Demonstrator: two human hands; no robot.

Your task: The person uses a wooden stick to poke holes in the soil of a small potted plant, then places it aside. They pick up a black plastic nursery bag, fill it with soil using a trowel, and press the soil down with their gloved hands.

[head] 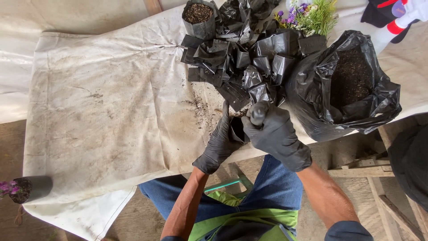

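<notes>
A small black grow bag (236,130) is held at the near edge of the desk (111,116), between the two gloved hands. The left hand (219,143) is closed around the bag's left side, fingers pointing to the far side. The right hand (275,136) is clenched around a dark tool handle (257,112), which stands roughly upright just right of the bag's mouth; the tool's working end is hidden. A large black sack of soil (352,85) lies to the right, nearer the right hand. A pile of empty black bags (240,58) lies on the far side, with one filled bag (199,18) behind it.
</notes>
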